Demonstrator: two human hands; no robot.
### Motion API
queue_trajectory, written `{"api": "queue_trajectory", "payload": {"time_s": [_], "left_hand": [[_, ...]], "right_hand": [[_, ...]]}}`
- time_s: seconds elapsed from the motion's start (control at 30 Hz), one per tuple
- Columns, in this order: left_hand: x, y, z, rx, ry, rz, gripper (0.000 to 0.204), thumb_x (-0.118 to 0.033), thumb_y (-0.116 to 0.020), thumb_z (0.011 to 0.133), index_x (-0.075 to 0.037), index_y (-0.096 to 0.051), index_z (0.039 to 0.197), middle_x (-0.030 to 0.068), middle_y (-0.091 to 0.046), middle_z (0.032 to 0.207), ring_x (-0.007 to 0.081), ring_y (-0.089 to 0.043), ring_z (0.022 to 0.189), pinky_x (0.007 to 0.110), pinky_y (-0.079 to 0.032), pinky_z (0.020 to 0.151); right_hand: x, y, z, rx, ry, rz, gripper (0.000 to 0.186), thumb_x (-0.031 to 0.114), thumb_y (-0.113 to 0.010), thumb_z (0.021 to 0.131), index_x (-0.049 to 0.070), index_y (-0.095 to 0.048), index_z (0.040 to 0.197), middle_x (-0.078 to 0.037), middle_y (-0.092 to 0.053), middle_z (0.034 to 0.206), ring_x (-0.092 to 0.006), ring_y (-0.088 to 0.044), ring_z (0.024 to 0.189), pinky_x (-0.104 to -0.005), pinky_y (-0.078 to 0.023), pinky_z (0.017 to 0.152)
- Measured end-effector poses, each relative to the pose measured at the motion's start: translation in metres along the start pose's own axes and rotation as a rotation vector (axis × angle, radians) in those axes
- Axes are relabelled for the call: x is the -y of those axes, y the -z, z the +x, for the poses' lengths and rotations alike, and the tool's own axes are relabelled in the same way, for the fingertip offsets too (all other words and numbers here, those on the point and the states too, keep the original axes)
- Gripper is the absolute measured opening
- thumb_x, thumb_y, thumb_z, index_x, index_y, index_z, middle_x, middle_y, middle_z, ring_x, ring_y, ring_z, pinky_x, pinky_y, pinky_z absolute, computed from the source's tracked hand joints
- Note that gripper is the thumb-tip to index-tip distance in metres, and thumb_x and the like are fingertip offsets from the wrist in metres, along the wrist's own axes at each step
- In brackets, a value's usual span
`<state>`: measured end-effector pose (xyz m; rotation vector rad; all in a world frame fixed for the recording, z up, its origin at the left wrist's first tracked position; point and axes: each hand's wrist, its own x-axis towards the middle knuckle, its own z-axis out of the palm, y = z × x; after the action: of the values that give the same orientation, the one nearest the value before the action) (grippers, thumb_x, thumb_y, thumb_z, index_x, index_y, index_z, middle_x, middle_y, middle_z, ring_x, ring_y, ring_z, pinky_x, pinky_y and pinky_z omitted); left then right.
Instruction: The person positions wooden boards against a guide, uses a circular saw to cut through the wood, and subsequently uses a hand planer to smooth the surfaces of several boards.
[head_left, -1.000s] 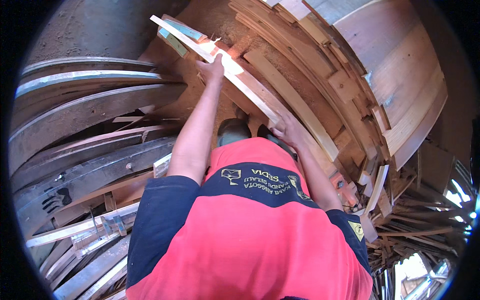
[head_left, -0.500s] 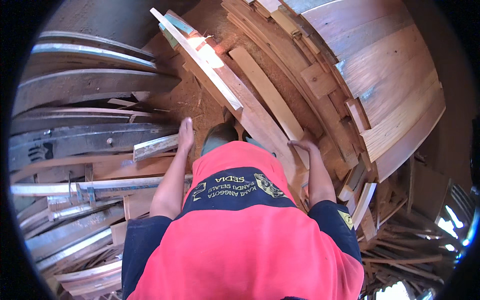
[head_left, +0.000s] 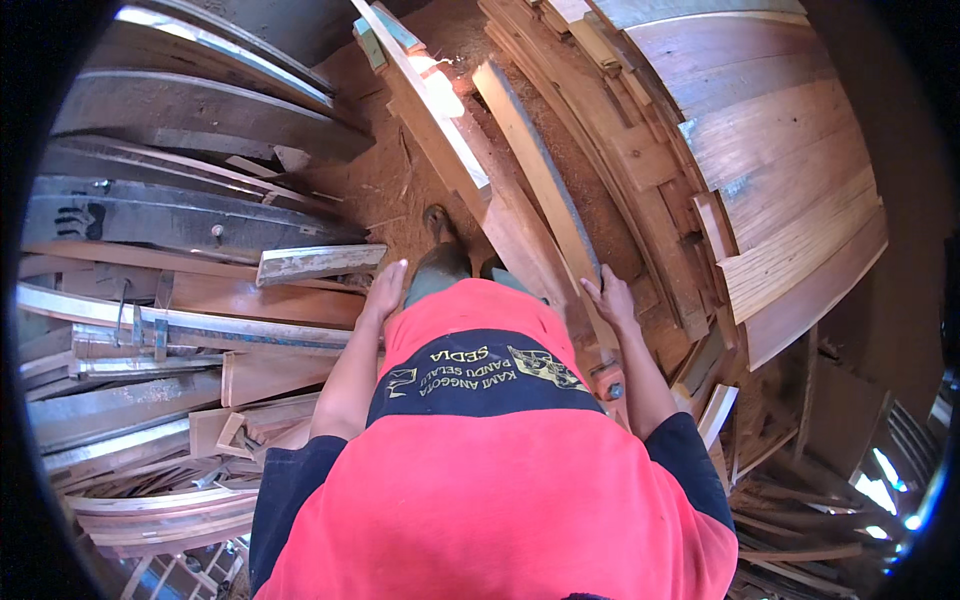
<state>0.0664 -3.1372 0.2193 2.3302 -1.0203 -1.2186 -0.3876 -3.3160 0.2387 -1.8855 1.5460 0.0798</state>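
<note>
A long light-brown wooden plank (head_left: 535,165) runs from the far middle toward me, its darker edge facing right. My right hand (head_left: 612,300) grips its near part, with thumb and fingers at the right edge. Holding nothing, my left hand (head_left: 386,289) hangs beside my left thigh with its fingers stretched out. Nearest to it is a short whitish, weathered wood piece (head_left: 318,263) on the pile at left. Left of the plank lies a wide reddish board (head_left: 510,235), with a narrow pale strip (head_left: 440,115) along it.
Stacked boards (head_left: 600,130) and a large wood panel (head_left: 780,170) stand at the right. Stacked timbers (head_left: 190,220) fill the left side. Sawdust covers the floor (head_left: 400,190) around my foot (head_left: 438,222). A bolted metal piece (head_left: 610,384) shows by my right forearm.
The plank has lifted and tipped, so its dark edge now shows. My right hand has closed on it. My left hand has come down slightly, and the view has shifted.
</note>
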Motion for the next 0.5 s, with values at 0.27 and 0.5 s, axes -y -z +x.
{"api": "queue_trajectory", "payload": {"time_s": [0.27,0.5], "left_hand": [[-0.001,-0.007,0.006,-0.071,-0.055,-0.084,0.060,-0.050,-0.040,0.104,0.000,-0.061,0.129,0.0243,-0.061,0.131,0.0385,-0.056,0.127,0.043,-0.042,0.107],[0.052,-0.027,0.011,-0.100,0.034,-0.137,0.061,-0.052,-0.039,0.103,-0.001,-0.064,0.124,0.0255,-0.063,0.127,0.0409,-0.057,0.124,0.045,-0.042,0.105]], "right_hand": [[0.019,-0.012,-0.031,-0.182,0.056,0.011,0.045,0.050,-0.062,0.094,0.006,-0.054,0.096,-0.025,-0.066,0.077,-0.0480,-0.065,0.077,-0.0567,-0.048,0.067],[0.013,-0.024,-0.044,-0.029,-0.028,0.030,0.044,0.046,-0.065,0.094,0.004,-0.064,0.110,-0.023,-0.068,0.089,-0.0367,-0.068,0.085,-0.0429,-0.052,0.073]]}}
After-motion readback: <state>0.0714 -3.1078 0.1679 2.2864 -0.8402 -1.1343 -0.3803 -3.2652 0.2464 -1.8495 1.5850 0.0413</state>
